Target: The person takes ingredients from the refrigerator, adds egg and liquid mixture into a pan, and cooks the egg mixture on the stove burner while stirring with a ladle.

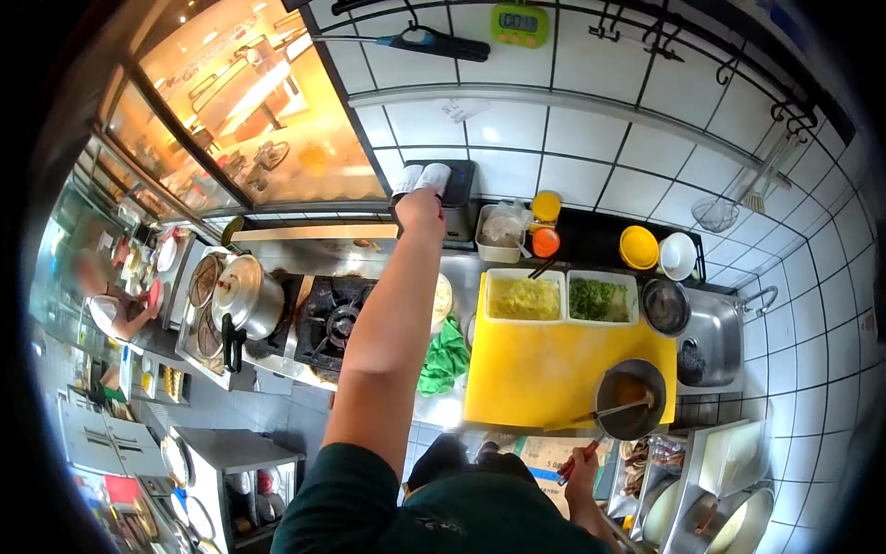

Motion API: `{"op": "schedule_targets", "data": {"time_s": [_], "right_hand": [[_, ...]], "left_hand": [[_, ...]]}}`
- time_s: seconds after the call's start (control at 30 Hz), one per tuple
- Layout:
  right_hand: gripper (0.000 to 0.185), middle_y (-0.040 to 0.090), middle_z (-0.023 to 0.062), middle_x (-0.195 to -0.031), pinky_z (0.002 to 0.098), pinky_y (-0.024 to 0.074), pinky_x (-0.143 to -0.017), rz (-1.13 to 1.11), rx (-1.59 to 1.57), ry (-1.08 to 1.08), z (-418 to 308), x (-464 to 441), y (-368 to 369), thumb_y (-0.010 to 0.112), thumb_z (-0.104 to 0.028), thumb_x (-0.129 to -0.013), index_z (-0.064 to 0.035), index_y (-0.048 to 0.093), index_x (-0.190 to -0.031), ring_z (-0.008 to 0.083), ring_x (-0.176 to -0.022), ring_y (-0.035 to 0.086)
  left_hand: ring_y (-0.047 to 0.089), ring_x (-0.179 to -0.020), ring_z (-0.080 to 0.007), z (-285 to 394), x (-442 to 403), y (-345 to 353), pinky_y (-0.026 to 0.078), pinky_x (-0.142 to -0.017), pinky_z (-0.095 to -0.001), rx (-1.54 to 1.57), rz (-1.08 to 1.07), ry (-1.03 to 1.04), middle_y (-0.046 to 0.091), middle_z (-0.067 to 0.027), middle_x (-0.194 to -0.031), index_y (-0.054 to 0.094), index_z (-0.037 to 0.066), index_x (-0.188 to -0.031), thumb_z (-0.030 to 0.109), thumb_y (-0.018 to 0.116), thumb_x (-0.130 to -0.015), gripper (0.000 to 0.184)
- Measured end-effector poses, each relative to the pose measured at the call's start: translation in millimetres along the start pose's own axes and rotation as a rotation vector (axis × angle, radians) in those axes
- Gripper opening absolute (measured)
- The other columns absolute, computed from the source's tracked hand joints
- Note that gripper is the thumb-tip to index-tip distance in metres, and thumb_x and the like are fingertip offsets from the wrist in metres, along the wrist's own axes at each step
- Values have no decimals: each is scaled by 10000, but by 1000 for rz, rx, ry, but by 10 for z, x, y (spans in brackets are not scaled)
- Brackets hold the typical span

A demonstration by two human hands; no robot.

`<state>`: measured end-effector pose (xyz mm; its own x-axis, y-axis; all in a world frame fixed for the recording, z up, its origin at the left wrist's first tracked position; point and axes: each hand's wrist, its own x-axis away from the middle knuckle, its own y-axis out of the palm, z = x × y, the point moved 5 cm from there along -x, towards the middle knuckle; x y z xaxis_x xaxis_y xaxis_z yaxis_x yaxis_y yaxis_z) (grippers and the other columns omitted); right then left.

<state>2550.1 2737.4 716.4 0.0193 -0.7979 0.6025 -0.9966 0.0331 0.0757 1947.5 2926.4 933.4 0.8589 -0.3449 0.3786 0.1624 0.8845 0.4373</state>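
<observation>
My left arm stretches far forward. At its end my left hand (422,212) reaches a black box-shaped device (459,192), right against curled white printed paper (432,176) on its front; its fingers are hidden. My right hand (580,472) is closed around the reddish handle of a saucepan (605,389) over the front right corner of a yellow cutting board (521,369). Inside the pan there is some brown contents, and a pale utensil (635,404) lies across it. Two white tubs, one of yellow shreds (524,299) and one of chopped greens (597,301), stand at the board's back edge.
Left of my arm are a gas burner (340,325) and a pressure cooker (247,295). A green cloth (445,358) lies beside the board. The sink (724,346) is at right, near a dark bowl (666,306). Another person (115,309) stands far left.
</observation>
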Motion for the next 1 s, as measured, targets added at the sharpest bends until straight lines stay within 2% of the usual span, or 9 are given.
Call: {"op": "schedule_targets", "data": {"time_s": [0.13, 0.17, 0.23, 0.3, 0.43, 0.57, 0.7, 0.8, 1.0], "right_hand": [[114, 490, 25, -622, 301, 437, -394, 37, -32, -8, 32, -6, -55, 609, -114, -957, -91, 507, -913, 147, -426, 491], [113, 485, 20, -614, 296, 422, -385, 51, -40, -11, 30, 0, -68, 605, -110, -955, -97, 503, -907, 141, -415, 475], [116, 473, 12, -597, 286, 393, -367, 70, -54, -16, 30, 4, -68, 598, -101, -950, -108, 497, -894, 129, -392, 442], [130, 458, 4, -584, 285, 382, -365, 75, -48, -22, 70, 4, -78, 587, -96, -949, -118, 483, -875, 126, -385, 423], [155, 431, -1, -570, 285, 376, -365, 24, 2, -43, 92, 207, -43, 572, -92, -950, -130, 458, -851, 126, -386, 410], [113, 386, -15, -610, 272, 378, -371, -47, 22, 28, 316, 499, 67, 548, -62, -924, -123, 457, -950, 108, -430, 398], [116, 406, -4, -631, 276, 388, -381, -117, 127, 25, 490, 933, 424, 564, -98, -941, -120, 451, -955, 124, -427, 415], [114, 414, 3, -620, 288, 402, -396, -65, 116, 67, 676, 1303, 776, 561, -114, -949, -113, 447, -949, 129, -437, 431], [141, 410, 14, -594, 307, 380, -415, -100, 168, -5, 1107, 1940, 1357, 578, -145, -942, -101, 453, -894, 135, -441, 405]], "left_hand": [[451, -439, -162, 327, 315, -120, 321, -379, -314, -1, -21, -36, 479, -41, -573, 527, 62, -704, 3, 635, -853, 194], [418, -430, -162, 394, 377, -214, 297, -389, -311, 2, -141, 2, 467, -39, -568, 528, 64, -718, 56, 632, -862, 178], [371, -427, -148, 607, 708, -445, 275, -389, -296, -6, -225, -43, 448, -23, -579, 523, 68, -746, 75, 633, -882, 175], [337, -389, -166, 752, 809, -787, 234, -399, -313, -37, -285, -101, 444, -26, -547, 524, 73, -730, 154, 602, -901, 205], [327, -373, -148, 1198, 1172, -1556, 237, -384, -303, -50, -351, -126, 438, -18, -529, 520, 85, -729, 153, 580, -923, 214], [330, -368, -133, 1717, 1535, -2358, 260, -362, -294, -144, -335, -83, 419, -11, -520, 483, 97, -673, 142, 590, -906, 260], [329, -371, -114, 2181, 1686, -3281, 225, -348, -277, -119, -318, -34, 418, -3, -511, 512, 94, -708, 121, 585, -916, 222], [333, -374, -111, 2559, 1739, -4003, 235, -354, -272, -106, -302, 19, 421, 1, -514, 522, 94, -728, 122, 583, -921, 205], [337, -384, -109, 3289, 1826, -5454, 248, -361, -266, -106, -173, 81, 437, -1, -513, 572, 78, -747, 124, 599, -907, 169]]}}
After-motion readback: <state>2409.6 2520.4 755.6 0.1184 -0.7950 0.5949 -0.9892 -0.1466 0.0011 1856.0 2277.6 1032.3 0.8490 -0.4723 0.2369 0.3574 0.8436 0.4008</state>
